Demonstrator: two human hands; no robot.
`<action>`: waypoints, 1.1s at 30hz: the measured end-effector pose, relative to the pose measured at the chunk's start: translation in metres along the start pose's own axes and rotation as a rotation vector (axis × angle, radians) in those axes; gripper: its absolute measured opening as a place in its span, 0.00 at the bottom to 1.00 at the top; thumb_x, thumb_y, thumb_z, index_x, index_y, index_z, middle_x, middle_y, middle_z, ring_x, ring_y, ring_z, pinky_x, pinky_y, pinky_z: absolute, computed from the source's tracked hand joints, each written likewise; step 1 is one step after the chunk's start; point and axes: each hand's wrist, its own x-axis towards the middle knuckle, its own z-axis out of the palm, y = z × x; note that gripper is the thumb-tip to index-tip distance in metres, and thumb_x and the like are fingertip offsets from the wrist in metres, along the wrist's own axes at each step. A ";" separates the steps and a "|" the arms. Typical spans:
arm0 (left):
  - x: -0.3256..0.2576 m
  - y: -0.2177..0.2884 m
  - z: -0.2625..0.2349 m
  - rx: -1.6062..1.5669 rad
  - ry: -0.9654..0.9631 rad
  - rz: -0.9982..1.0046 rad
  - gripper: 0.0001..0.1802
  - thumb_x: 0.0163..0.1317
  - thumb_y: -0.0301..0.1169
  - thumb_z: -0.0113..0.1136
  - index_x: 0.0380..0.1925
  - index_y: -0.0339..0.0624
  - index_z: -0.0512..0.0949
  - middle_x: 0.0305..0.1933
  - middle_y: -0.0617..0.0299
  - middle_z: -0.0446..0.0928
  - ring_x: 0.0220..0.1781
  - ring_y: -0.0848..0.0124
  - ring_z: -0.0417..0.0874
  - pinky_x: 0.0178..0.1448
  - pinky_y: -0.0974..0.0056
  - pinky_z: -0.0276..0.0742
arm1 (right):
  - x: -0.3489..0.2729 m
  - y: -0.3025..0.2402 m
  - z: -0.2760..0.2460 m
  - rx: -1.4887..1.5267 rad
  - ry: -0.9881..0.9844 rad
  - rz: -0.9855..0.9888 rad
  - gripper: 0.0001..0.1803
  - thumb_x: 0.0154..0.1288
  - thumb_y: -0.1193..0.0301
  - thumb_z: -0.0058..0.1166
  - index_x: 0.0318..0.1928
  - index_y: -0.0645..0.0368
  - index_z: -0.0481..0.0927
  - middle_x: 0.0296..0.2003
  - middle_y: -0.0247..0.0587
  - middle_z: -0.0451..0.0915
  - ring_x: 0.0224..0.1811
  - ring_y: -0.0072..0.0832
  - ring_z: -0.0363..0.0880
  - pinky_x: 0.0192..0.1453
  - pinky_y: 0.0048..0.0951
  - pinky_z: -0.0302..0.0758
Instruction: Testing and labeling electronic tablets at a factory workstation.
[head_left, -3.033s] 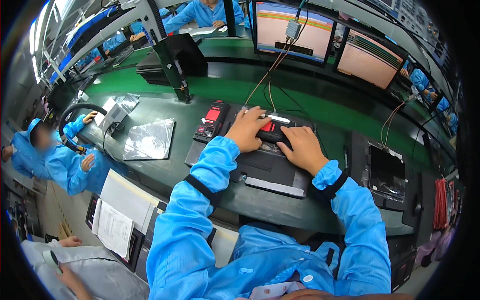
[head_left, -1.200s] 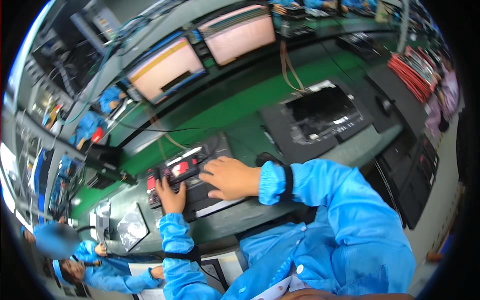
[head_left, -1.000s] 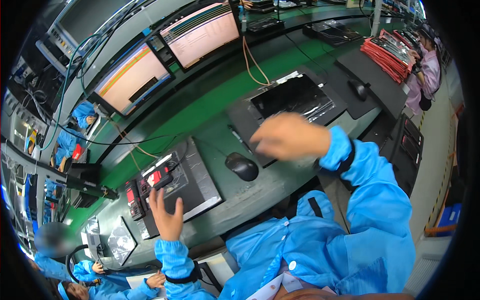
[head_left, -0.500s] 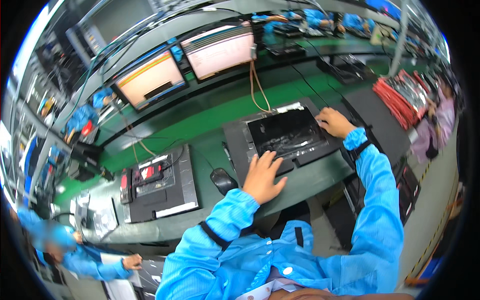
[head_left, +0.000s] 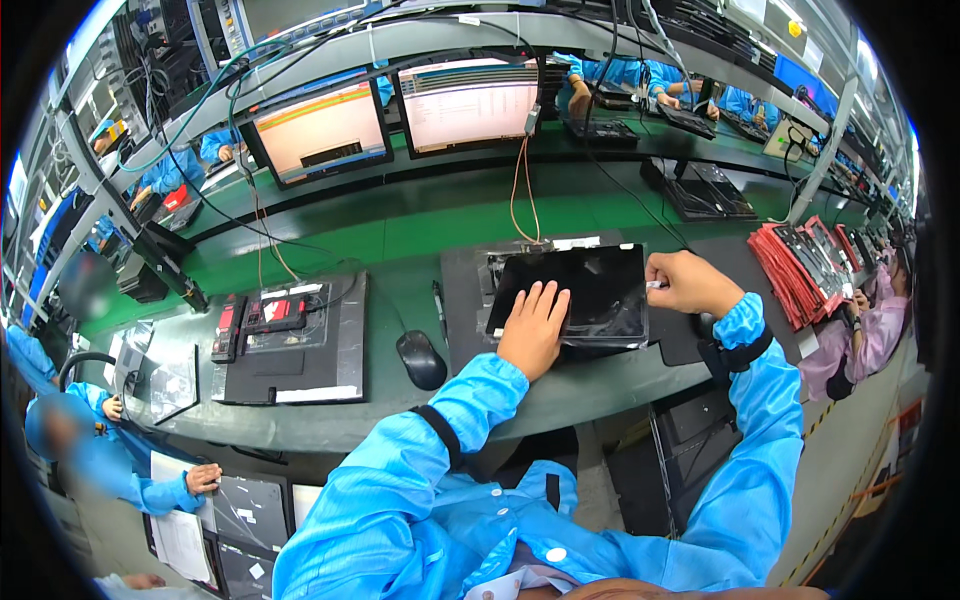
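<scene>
Hands in blue sleeves work at a green bench (head_left: 420, 230), seen from above. The landmark is a black panel (head_left: 585, 290), a flat dark slab lying on a grey mat at the bench's middle.

Far left of the panel sits a dark fixture (head_left: 290, 335) with red parts on top. Nearer the panel's left, a black mouse (head_left: 422, 358) rests on the bench, with a pen (head_left: 439, 305) just beside the panel's left edge.

The left hand (head_left: 535, 328) lies flat on the panel's near left corner, fingers spread, grip released, pressing rather than grasping.

The right hand (head_left: 690, 283) is at the panel's right edge, its grip clenched around a small white tab (head_left: 653, 285) pinched between thumb and forefinger.

Behind the panel stand two lit monitors (head_left: 400, 115). Well to the panel's right lies a red-edged stack of boards (head_left: 800, 265).
</scene>
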 end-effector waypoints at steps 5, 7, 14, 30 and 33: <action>0.003 0.000 -0.055 -0.119 0.133 0.016 0.38 0.49 0.17 0.67 0.65 0.35 0.77 0.68 0.44 0.79 0.70 0.45 0.80 0.75 0.46 0.76 | -0.018 -0.016 -0.017 0.003 0.221 0.080 0.18 0.57 0.62 0.75 0.39 0.62 0.83 0.32 0.47 0.86 0.33 0.44 0.86 0.40 0.41 0.81; -0.011 0.006 -0.091 -0.218 0.286 0.016 0.35 0.49 0.15 0.65 0.63 0.32 0.79 0.66 0.45 0.81 0.68 0.46 0.83 0.73 0.48 0.78 | -0.035 -0.041 -0.020 -0.007 0.517 0.044 0.17 0.61 0.64 0.75 0.43 0.61 0.84 0.39 0.45 0.85 0.40 0.43 0.85 0.47 0.38 0.80; -0.181 0.002 -0.217 -1.233 0.583 -0.687 0.19 0.76 0.28 0.64 0.63 0.33 0.80 0.59 0.55 0.84 0.60 0.65 0.85 0.64 0.59 0.80 | -0.009 -0.143 0.119 0.034 0.718 -0.291 0.05 0.68 0.73 0.67 0.40 0.62 0.86 0.35 0.45 0.84 0.38 0.42 0.85 0.44 0.38 0.80; -0.333 -0.010 -0.236 -1.840 0.784 -1.247 0.26 0.74 0.30 0.65 0.68 0.36 0.73 0.62 0.53 0.82 0.62 0.62 0.85 0.66 0.55 0.83 | 0.219 -0.170 0.234 -0.258 -0.036 0.012 0.21 0.63 0.57 0.69 0.34 0.67 0.88 0.35 0.62 0.88 0.41 0.57 0.89 0.48 0.52 0.82; -0.338 -0.018 -0.238 -1.876 0.781 -1.263 0.26 0.73 0.30 0.67 0.68 0.36 0.73 0.62 0.54 0.82 0.63 0.63 0.84 0.68 0.55 0.80 | 0.228 -0.175 0.228 -0.214 -0.165 0.107 0.22 0.60 0.57 0.73 0.31 0.69 0.87 0.30 0.60 0.87 0.37 0.54 0.88 0.44 0.49 0.81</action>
